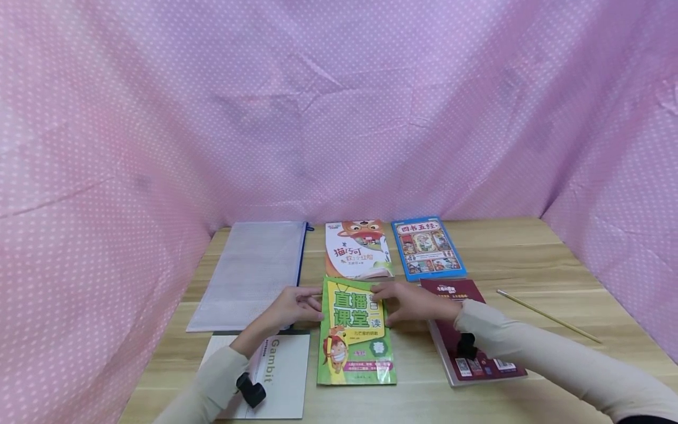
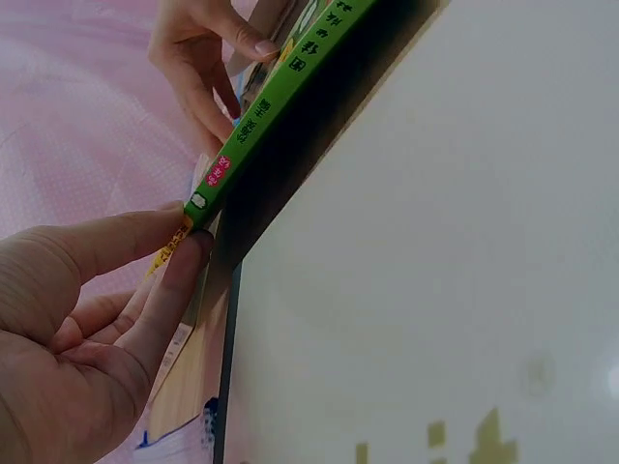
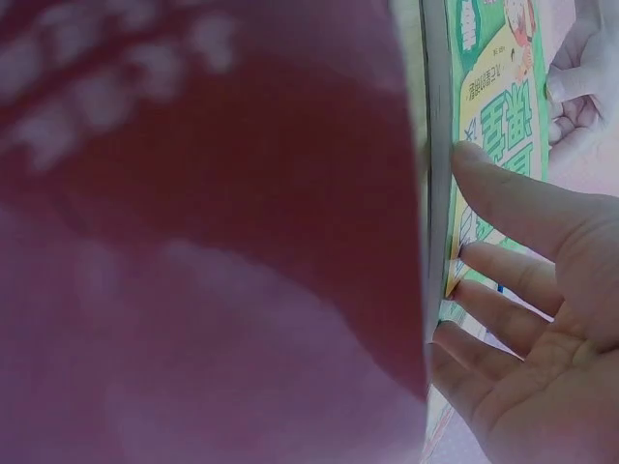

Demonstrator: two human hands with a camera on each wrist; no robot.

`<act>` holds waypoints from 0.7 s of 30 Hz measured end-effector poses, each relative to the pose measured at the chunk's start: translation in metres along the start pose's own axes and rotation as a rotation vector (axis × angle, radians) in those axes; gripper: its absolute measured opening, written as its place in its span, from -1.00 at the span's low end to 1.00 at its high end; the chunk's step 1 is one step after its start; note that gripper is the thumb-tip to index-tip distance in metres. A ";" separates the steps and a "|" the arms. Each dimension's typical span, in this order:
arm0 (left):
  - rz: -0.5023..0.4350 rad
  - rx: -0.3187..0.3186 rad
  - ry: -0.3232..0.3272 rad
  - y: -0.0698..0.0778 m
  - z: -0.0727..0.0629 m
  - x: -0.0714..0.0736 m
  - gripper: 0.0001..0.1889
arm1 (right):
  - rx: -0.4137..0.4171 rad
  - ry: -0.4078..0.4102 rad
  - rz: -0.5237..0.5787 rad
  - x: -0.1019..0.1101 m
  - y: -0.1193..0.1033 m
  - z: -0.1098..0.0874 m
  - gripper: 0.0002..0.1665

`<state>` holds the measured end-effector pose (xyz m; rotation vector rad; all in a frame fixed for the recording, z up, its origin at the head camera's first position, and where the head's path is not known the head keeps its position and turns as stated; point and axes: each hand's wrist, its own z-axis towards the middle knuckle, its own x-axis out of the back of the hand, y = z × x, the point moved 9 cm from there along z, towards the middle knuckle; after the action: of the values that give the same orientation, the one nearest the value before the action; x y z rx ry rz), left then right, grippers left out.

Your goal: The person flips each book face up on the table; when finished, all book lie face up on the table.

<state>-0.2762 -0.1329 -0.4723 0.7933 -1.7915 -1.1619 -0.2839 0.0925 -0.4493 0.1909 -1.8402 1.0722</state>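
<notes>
A green book [image 1: 355,359] with a yellow panel and large green characters lies in the middle of the table. My left hand [image 1: 295,307] pinches its spine near the upper left; the left wrist view shows the thumb above and a finger below the green spine [image 2: 253,124]. At the upper right edge, my right hand [image 1: 408,301] touches the book with thumb and fingertips. In the right wrist view, the fingers [image 3: 508,275] lie fairly straight against the edge. A white Gambit notebook [image 1: 286,383] is below my left forearm, and a dark red book [image 1: 461,291] partly under my right forearm.
A translucent zip pouch [image 1: 254,265] lies at the back left. Behind the green book is a white picture book [image 1: 352,250], beside a blue-bordered book [image 1: 429,247]. A pencil [image 1: 548,316] lies at the right. Pink dotted cloth [image 1: 339,118] surrounds the wooden table [image 1: 508,253].
</notes>
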 end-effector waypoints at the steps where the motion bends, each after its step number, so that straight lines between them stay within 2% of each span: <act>1: 0.002 -0.003 0.000 0.001 0.001 -0.002 -0.30 | -0.001 0.000 -0.001 0.001 0.001 -0.001 -0.33; 21: 0.016 0.016 0.069 0.005 0.007 -0.018 -0.33 | -0.028 0.016 0.006 0.009 0.017 -0.013 -0.28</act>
<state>-0.2753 -0.1134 -0.4748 0.8173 -1.7494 -1.0981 -0.2894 0.1154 -0.4505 0.1600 -1.8418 1.0494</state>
